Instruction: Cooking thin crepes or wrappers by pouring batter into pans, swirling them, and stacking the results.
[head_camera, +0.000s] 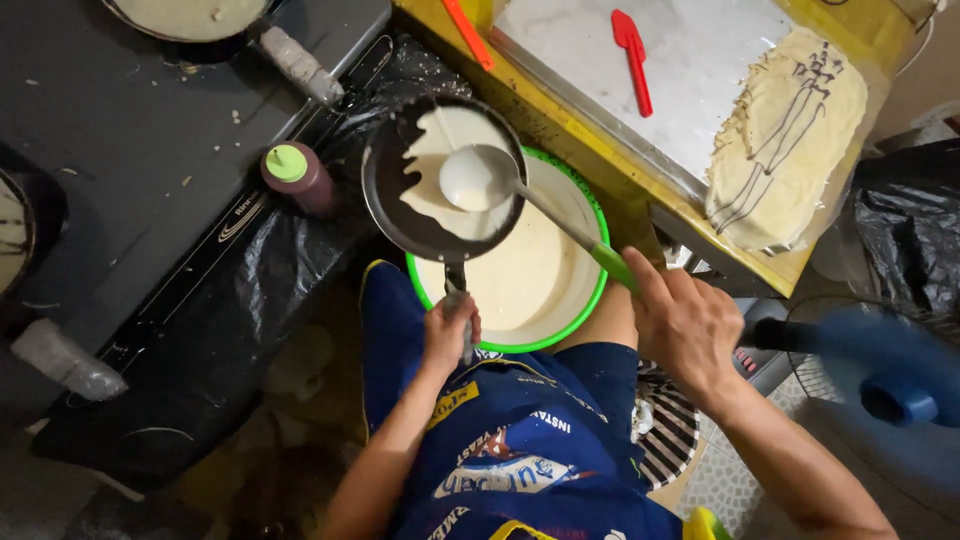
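One green-rimmed bowl of pale batter (520, 290) rests on the person's lap. Over it hangs a small black frying pan (400, 215), half coated with batter, its handle clamped in the left hand (450, 335). Right hand (685, 325) fingers wrap the green-handled ladle (478, 177), tipped above the pan.

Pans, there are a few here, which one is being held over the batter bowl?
The small dark pan, gripped by the left hand, above the green-rimmed bowl. The others sit on the stove, top-left and far left.
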